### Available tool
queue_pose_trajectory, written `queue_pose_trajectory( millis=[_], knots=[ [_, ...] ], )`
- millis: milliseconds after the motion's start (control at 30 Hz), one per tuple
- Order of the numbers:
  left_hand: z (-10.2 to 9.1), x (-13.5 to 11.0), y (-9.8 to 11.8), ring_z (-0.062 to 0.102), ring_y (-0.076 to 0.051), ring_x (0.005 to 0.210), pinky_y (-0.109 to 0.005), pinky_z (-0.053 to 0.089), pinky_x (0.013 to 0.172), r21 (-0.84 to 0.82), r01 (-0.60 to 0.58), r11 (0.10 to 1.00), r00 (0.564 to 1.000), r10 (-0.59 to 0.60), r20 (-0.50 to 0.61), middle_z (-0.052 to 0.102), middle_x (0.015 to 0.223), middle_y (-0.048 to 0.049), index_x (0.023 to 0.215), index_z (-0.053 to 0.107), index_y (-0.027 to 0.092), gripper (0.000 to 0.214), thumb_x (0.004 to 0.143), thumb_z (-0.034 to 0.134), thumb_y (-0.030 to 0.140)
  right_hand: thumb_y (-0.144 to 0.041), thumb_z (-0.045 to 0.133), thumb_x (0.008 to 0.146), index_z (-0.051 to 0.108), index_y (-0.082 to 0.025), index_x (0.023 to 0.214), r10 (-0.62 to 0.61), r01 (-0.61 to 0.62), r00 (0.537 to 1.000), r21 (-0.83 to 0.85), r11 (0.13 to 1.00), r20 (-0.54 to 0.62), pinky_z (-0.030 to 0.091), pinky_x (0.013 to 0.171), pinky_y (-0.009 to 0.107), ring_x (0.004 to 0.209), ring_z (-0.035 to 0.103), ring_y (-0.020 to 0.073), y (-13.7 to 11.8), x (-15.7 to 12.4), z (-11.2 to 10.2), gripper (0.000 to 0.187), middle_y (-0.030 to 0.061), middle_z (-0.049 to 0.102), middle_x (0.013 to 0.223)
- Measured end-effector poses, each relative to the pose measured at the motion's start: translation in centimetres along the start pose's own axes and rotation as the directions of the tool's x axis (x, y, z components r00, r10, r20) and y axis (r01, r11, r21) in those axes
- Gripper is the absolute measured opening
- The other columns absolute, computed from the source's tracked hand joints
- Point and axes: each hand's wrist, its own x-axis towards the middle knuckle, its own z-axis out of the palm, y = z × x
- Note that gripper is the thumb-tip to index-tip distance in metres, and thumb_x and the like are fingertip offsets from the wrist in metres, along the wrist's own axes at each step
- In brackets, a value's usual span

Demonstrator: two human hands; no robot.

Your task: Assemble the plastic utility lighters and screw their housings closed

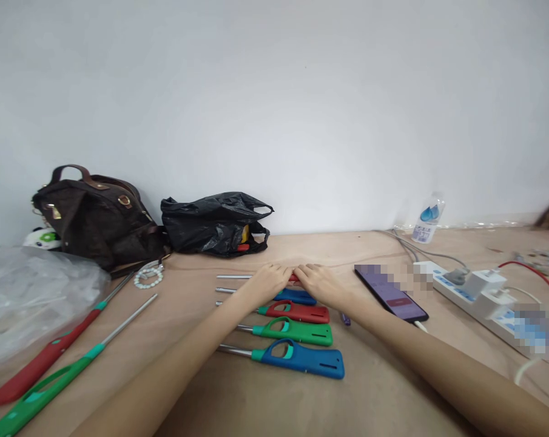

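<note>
Several long-nozzle lighters lie in a row on the brown table, handles to the right: a blue lighter (308,359) nearest me, then a green lighter (296,331), a red lighter (301,312) and another blue one (299,297). My left hand (267,281) and my right hand (317,282) meet fingertip to fingertip over the farthest lighter, a red one (294,278) that is mostly hidden. Both hands lie palm down with fingers curled onto it. Two metal nozzles (233,277) stick out to the left of my left hand.
A longer red lighter (42,361) and a longer green lighter (51,383) lie at the left by a clear plastic bag (33,291). A brown handbag (96,218), black plastic bag (215,223), bead bracelet (149,277), phone (390,294), power strip (474,294) and bottle (429,218) stand behind.
</note>
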Motion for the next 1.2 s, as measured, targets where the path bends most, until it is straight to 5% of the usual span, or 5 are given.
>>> queue_pose_trajectory(
  millis=[400, 733, 1000, 1200],
  knots=[
    [-0.6, 0.1, 0.2, 0.065, -0.022, 0.095, -0.032, 0.050, 0.082, -0.235, 0.124, 0.964, 0.986, -0.147, -0.083, 0.068, 0.106, -0.0119, 0.109, 0.058, 0.010, 0.028, 0.084, 0.049, 0.000, -0.009, 0.045, 0.091, 0.056, -0.014, 0.095, 0.084, -0.084, 0.996, 0.008, 0.996, -0.010, 0.041, 0.072, 0.033, 0.081, 0.063, 0.0225, -0.3, 0.3, -1.3, 0.012, 0.0103, 0.068, 0.088],
    [-0.7, -0.7, -0.5, 0.063, -0.024, 0.082, -0.033, 0.044, 0.069, 0.070, 0.072, 0.995, 0.997, -0.069, -0.042, 0.068, 0.092, -0.0116, 0.103, 0.056, 0.010, 0.013, 0.093, 0.052, 0.017, -0.033, 0.048, 0.095, 0.055, -0.014, 0.089, -0.076, 0.072, 0.991, -0.041, 0.997, -0.109, 0.038, 0.071, 0.032, 0.076, 0.061, 0.0210, 1.1, 0.4, -0.6, 0.021, 0.0087, 0.065, 0.083],
    [-0.4, -1.5, -0.7, 0.064, -0.023, 0.081, -0.032, 0.043, 0.069, 0.030, 0.047, 0.998, 0.997, -0.046, -0.062, 0.068, 0.088, -0.0090, 0.096, 0.057, 0.011, 0.008, 0.093, 0.052, 0.016, -0.037, 0.046, 0.096, 0.057, -0.014, 0.088, -0.031, 0.033, 0.998, 0.044, 0.998, -0.059, 0.040, 0.069, 0.032, 0.075, 0.064, 0.0203, 0.9, 0.2, -1.1, 0.026, 0.0088, 0.068, 0.082],
    [0.2, -1.7, -0.6, 0.063, -0.024, 0.091, -0.033, 0.045, 0.074, 0.075, 0.048, 0.996, 0.999, -0.047, -0.019, 0.068, 0.100, -0.0122, 0.107, 0.058, 0.010, 0.018, 0.091, 0.057, 0.017, -0.017, 0.046, 0.095, 0.057, -0.013, 0.102, 0.000, -0.004, 0.999, 0.116, 0.993, 0.036, 0.043, 0.070, 0.030, 0.083, 0.063, 0.0199, 0.5, 0.2, -0.7, 0.013, 0.0093, 0.067, 0.093]
  ],
)
